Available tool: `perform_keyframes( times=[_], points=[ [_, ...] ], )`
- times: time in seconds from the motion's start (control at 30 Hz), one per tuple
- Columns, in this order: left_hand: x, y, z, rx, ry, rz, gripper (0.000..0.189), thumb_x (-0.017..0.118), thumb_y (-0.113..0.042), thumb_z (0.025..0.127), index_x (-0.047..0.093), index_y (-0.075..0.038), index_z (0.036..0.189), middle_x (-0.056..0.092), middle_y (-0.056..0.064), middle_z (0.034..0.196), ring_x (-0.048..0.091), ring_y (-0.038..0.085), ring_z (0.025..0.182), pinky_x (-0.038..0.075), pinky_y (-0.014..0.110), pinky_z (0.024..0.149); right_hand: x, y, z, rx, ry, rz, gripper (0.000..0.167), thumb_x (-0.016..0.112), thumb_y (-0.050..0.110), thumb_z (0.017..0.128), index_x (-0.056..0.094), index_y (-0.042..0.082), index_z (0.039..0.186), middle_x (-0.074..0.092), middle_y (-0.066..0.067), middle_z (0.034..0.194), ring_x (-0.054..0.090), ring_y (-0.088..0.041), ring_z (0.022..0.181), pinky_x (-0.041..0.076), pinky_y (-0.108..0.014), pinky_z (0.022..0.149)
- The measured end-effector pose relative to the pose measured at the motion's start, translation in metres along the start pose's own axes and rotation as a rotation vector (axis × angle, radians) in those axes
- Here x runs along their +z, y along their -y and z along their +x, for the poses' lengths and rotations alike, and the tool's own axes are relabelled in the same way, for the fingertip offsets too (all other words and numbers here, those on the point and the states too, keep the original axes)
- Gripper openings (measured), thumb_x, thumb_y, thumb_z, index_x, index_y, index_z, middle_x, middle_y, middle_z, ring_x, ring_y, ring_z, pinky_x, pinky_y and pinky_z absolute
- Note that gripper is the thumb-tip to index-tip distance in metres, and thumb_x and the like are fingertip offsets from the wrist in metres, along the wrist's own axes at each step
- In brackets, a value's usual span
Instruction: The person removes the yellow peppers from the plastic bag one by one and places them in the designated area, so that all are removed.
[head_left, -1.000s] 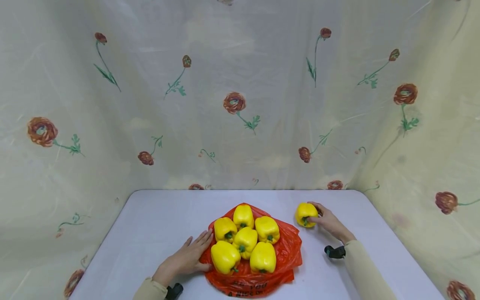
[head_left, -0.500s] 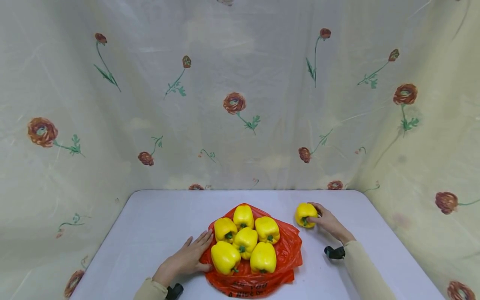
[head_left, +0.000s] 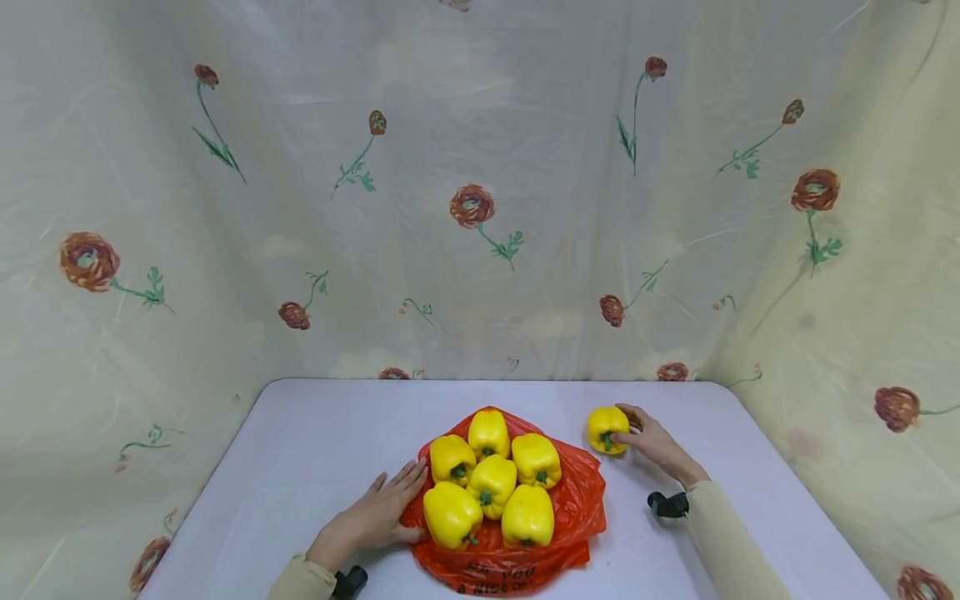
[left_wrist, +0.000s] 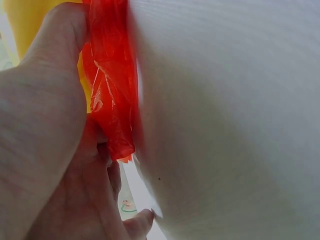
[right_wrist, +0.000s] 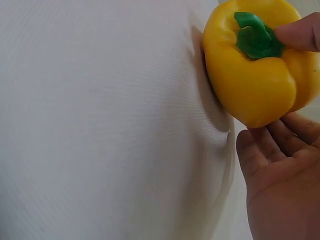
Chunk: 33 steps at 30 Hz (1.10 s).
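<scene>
Several yellow bell peppers (head_left: pixel 491 483) with green stems are grouped on a crumpled red plastic bag (head_left: pixel 576 487) with dark printing at its near side. My left hand (head_left: pixel 381 510) rests at the bag's left edge, fingers stretched out and thumb spread towards the nearest pepper. In the left wrist view, red plastic (left_wrist: pixel 112 85) lies against the thumb and fingers. To the right of the bag, my right hand (head_left: pixel 656 442) holds a single yellow bell pepper (head_left: pixel 603 427), low at the table. The thumb (right_wrist: pixel 302 34) presses beside its green stem, and the other fingers reach around the far side.
The white table (head_left: pixel 322 433) has rounded far corners. A pale curtain (head_left: pixel 540 275) with printed flowers hangs behind it and along both sides. Dark camera mounts (head_left: pixel 667 504) sit at both wrists.
My right hand and the bell pepper in it have shifted very slightly left. The left hand and the peppers on the bag stay put; the head view has drifted a little.
</scene>
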<state>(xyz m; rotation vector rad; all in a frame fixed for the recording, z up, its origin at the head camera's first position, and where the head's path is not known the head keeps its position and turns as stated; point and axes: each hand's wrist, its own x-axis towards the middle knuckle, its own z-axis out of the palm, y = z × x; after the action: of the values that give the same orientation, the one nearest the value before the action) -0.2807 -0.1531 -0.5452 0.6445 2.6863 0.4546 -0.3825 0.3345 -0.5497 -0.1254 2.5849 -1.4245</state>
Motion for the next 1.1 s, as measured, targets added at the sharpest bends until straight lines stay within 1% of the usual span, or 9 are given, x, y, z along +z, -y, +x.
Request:
perform_keyframes(
  times=[0.17,0.37,0.6,0.73,0.9,1.1],
  points=[
    [0.0,0.0,-0.001,-0.002,0.004,-0.006,0.096,0.063,-0.062,0.082,0.024,-0.01,0.154,0.017,0.007,0.163,0.014,0.028,0.15,0.013,0.063,0.116,-0.001,0.002,-0.001,0.011,0.014,0.006,0.088,0.069,0.037,0.087,0.02,0.002,0.151,0.023,-0.025,0.155,0.024,-0.046,0.141,0.024,-0.063,0.112],
    [0.001,0.001,0.0,0.001,-0.001,0.001,0.097,0.062,-0.062,0.082,0.024,-0.01,0.154,0.017,0.006,0.163,0.014,0.028,0.15,0.013,0.063,0.116,-0.002,0.001,-0.002,0.022,0.042,0.017,0.093,0.07,0.037,0.086,0.014,0.005,0.153,0.015,-0.024,0.158,0.017,-0.046,0.144,0.019,-0.065,0.112],
    [0.0,-0.001,-0.001,-0.002,0.001,-0.006,0.097,0.064,-0.061,0.082,0.024,-0.009,0.154,0.017,0.007,0.163,0.014,0.028,0.15,0.012,0.063,0.116,-0.001,0.001,-0.006,0.056,0.059,-0.002,0.105,0.069,0.046,0.084,0.001,0.008,0.156,0.002,-0.022,0.161,0.007,-0.046,0.146,0.015,-0.066,0.112],
    [0.0,-0.002,0.0,-0.006,0.004,-0.009,0.097,0.064,-0.061,0.082,0.024,-0.01,0.154,0.017,0.007,0.163,0.014,0.028,0.15,0.012,0.063,0.116,-0.003,0.003,-0.008,0.089,0.052,-0.015,0.111,0.068,0.051,0.084,-0.006,0.009,0.155,-0.005,-0.024,0.161,0.005,-0.048,0.146,0.015,-0.066,0.112],
    [-0.001,-0.001,-0.001,-0.001,0.003,-0.009,0.096,0.064,-0.061,0.082,0.024,-0.01,0.154,0.016,0.006,0.163,0.014,0.028,0.15,0.012,0.063,0.116,-0.005,0.002,-0.008,0.123,0.034,-0.024,0.115,0.067,0.054,0.083,-0.011,0.009,0.154,-0.009,-0.025,0.16,0.005,-0.051,0.144,0.017,-0.067,0.111],
    [-0.001,-0.001,-0.001,-0.001,0.004,-0.014,0.096,0.064,-0.06,0.082,0.024,-0.01,0.154,0.017,0.006,0.163,0.014,0.028,0.15,0.012,0.063,0.116,-0.009,0.006,-0.013,0.123,0.021,-0.026,0.118,0.065,0.055,0.084,-0.018,0.008,0.152,-0.014,-0.024,0.159,0.002,-0.051,0.144,0.015,-0.067,0.111]
  ],
)
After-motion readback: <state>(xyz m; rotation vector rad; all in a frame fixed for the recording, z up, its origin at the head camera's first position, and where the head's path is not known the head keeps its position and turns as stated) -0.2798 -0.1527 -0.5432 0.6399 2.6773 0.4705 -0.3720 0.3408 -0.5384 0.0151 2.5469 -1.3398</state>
